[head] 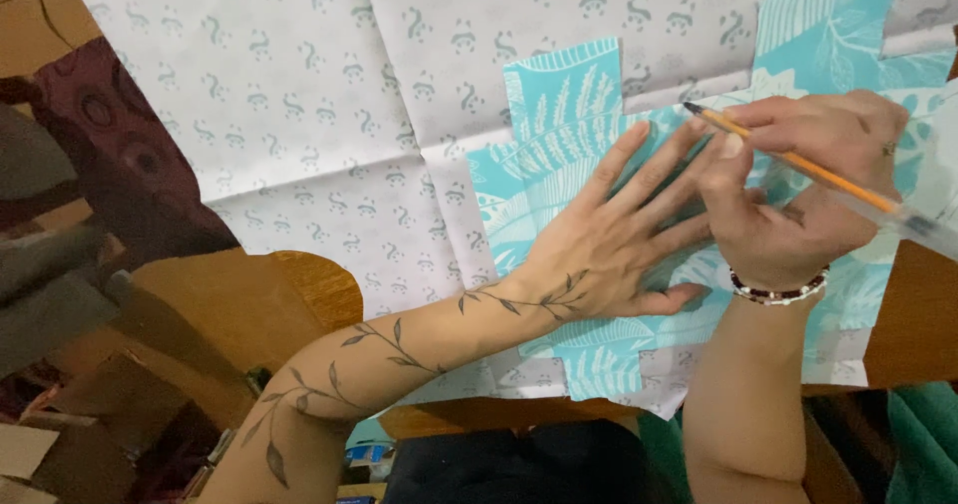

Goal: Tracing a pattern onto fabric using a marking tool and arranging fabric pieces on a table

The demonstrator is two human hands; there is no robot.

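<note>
Patterned white sheet [329, 115] covers the bench, upper frame | teal leaf-print cutout [559, 135] centre-right on it | left hand [609, 240] spread flat pinning cutout; best kept firm | right hand [798, 200] grips orange pen [798, 165], tip at edge.

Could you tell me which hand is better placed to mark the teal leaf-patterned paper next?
Probably the right hand: it already grips the orange pen, tip near the teal paper. The left hand lies flat, pinning it.

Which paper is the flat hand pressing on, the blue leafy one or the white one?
The left hand presses flat on the turquoise leaf-patterned paper, which lies on top of the white paper with small grey marks.
</note>
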